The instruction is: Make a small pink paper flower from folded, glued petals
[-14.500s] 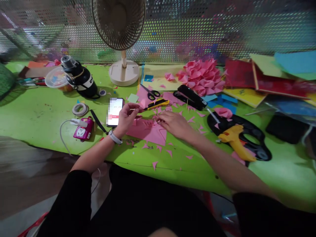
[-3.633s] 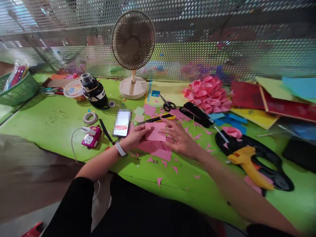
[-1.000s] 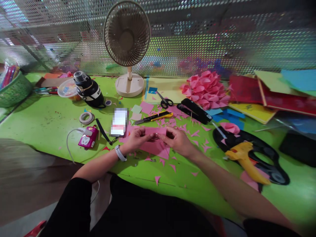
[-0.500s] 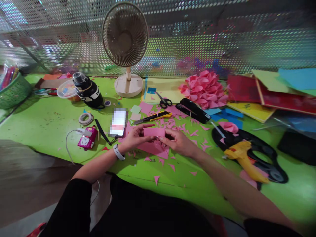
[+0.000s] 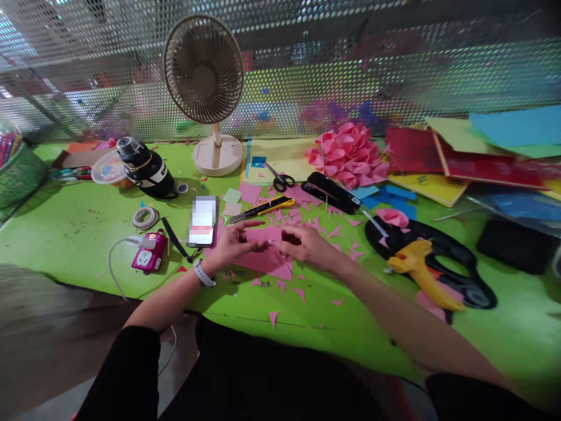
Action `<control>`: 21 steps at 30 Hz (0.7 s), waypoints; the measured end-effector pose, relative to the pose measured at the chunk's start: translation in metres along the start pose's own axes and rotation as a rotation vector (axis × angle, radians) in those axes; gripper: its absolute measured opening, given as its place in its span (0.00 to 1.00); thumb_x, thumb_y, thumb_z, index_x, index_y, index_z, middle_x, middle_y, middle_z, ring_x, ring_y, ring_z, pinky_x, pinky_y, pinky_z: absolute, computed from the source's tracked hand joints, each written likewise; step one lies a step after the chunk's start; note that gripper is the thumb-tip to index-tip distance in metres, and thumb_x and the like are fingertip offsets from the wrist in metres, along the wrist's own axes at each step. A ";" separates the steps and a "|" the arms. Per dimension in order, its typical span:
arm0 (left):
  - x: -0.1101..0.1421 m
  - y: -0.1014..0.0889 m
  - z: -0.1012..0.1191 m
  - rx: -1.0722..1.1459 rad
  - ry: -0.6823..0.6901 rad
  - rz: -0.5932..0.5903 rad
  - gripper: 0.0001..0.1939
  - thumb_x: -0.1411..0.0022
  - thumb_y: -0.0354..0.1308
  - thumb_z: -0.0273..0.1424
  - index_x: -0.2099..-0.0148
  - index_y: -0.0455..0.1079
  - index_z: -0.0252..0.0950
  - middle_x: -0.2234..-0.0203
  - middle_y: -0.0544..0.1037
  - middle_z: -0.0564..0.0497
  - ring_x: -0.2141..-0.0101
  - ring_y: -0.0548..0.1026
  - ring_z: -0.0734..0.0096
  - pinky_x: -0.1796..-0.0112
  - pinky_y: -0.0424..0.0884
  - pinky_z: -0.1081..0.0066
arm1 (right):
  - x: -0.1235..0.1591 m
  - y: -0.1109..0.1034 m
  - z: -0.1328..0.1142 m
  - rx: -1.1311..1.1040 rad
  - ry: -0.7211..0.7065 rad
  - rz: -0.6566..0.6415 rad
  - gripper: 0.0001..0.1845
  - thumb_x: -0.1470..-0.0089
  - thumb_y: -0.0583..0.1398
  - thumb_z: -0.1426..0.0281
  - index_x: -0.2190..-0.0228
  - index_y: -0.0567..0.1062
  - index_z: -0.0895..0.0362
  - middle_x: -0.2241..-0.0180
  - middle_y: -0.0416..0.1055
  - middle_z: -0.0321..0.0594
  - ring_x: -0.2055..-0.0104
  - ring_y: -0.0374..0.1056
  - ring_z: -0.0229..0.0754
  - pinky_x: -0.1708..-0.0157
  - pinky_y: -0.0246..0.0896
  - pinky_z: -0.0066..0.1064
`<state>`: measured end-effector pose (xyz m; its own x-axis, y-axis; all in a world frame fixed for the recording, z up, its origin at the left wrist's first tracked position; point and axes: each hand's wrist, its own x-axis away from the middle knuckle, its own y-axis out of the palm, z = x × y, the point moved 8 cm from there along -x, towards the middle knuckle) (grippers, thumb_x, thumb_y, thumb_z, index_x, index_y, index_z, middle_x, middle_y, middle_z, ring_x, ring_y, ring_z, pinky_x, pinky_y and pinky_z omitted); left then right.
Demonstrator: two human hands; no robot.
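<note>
Both my hands pinch a small pink paper piece (image 5: 263,234) just above the green table (image 5: 70,234). My left hand (image 5: 232,244), with a white watch on its wrist, grips the paper's left end. At the right end, the fingers of my right hand (image 5: 304,247) are closed on it. Under the hands lies a larger pink sheet (image 5: 269,264), with several pink triangular scraps around it. A yellow utility knife (image 5: 263,209) lies just beyond the hands.
A phone (image 5: 203,220) lies left of the hands, with a pink adapter (image 5: 148,258), a tape roll (image 5: 145,217) and a black bottle (image 5: 144,168) further left. Behind stand a fan (image 5: 205,88), scissors (image 5: 277,179), a black stapler (image 5: 335,193) and pink paper flowers (image 5: 348,153). A yellow glue gun (image 5: 421,272) lies right.
The hands went from working on the flat sheet to holding a small pink piece between them. Over the last second it stays pinched at both ends; only the camera drifted.
</note>
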<state>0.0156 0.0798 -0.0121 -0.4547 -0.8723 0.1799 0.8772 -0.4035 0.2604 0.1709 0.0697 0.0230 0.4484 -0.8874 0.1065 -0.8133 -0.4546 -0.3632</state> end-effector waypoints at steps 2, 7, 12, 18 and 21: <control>0.000 0.002 -0.002 -0.009 -0.004 -0.017 0.40 0.52 0.76 0.37 0.40 0.67 0.30 0.67 0.84 0.46 0.66 0.84 0.67 0.60 0.79 0.71 | -0.001 0.006 -0.003 0.027 -0.023 -0.002 0.15 0.43 0.62 0.56 0.72 0.75 0.55 0.76 0.74 0.37 0.77 0.68 0.38 0.80 0.59 0.29; 0.000 -0.001 -0.003 0.006 -0.026 -0.010 0.40 0.53 0.76 0.36 0.40 0.67 0.30 0.68 0.84 0.48 0.66 0.84 0.68 0.59 0.79 0.70 | -0.003 0.007 0.002 -0.006 -0.033 -0.001 0.17 0.43 0.62 0.55 0.71 0.77 0.56 0.75 0.75 0.38 0.76 0.69 0.38 0.79 0.62 0.29; -0.002 -0.013 0.011 0.009 0.022 0.040 0.37 0.51 0.76 0.35 0.41 0.67 0.29 0.73 0.83 0.50 0.68 0.83 0.69 0.61 0.78 0.71 | -0.004 -0.010 0.014 -0.080 -0.008 0.080 0.20 0.45 0.64 0.52 0.74 0.74 0.56 0.78 0.71 0.36 0.77 0.65 0.37 0.78 0.62 0.29; -0.003 -0.026 0.017 0.073 0.053 0.152 0.36 0.52 0.76 0.39 0.45 0.70 0.31 0.67 0.84 0.45 0.65 0.83 0.65 0.62 0.78 0.69 | -0.001 -0.023 0.017 -0.219 0.048 0.194 0.23 0.48 0.66 0.49 0.71 0.76 0.57 0.78 0.73 0.37 0.78 0.66 0.36 0.80 0.62 0.28; -0.002 -0.017 0.006 0.108 0.028 0.117 0.32 0.51 0.75 0.42 0.47 0.72 0.33 0.60 0.84 0.44 0.60 0.83 0.64 0.60 0.78 0.69 | 0.000 -0.013 0.018 -0.272 0.068 0.214 0.23 0.49 0.67 0.49 0.69 0.78 0.58 0.74 0.77 0.40 0.76 0.71 0.38 0.77 0.68 0.30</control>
<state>0.0009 0.0901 -0.0111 -0.3442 -0.9197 0.1888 0.9015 -0.2675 0.3402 0.1881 0.0774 0.0111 0.2385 -0.9638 0.1194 -0.9594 -0.2529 -0.1250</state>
